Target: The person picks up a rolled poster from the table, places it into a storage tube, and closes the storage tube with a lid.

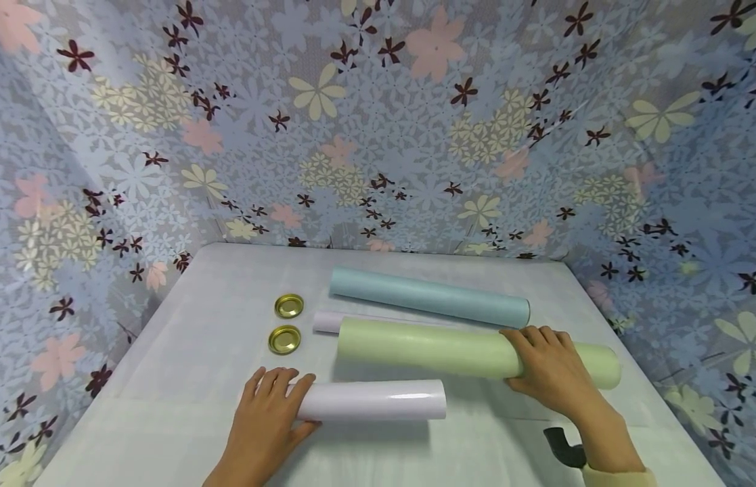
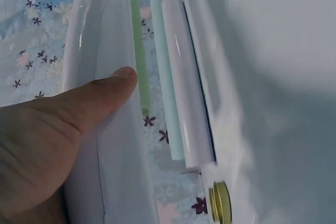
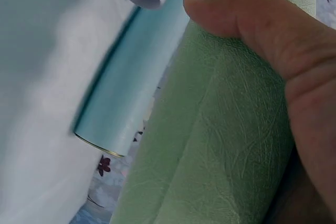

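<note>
- Left hand [image 1: 264, 419] is clamped on the left end of a glossy white roll [image 1: 378, 400], fingers over the top and thumb along its near side; the roll lies crosswise, nearest the person, and its shadow suggests that it is lifted.
- Right hand [image 1: 551, 372] is clamped on a pale green roll [image 1: 426, 348], toward its right end; this roll lies just beyond the white roll, apart from it, and looks raised too.
- Beside the right wrist sits a black curved piece [image 1: 563, 449]; what it is, I cannot tell.
- 2 gold dishes [image 1: 284, 339] lie on the tabletop [image 1: 189, 379] beyond the left hand, near each other.
- Behind the green roll, partly hidden by it, lies a thin lilac roll [image 1: 329, 322].
- Farther back, a blue roll [image 1: 426, 297] lies slightly slanted.
- As for progress, handling seems midway: 2 rolls are in hand, neither let go yet, while 2 rolls and 2 dishes lie untouched.
- Flowered cloth [image 1: 378, 135] hangs behind everything.
</note>
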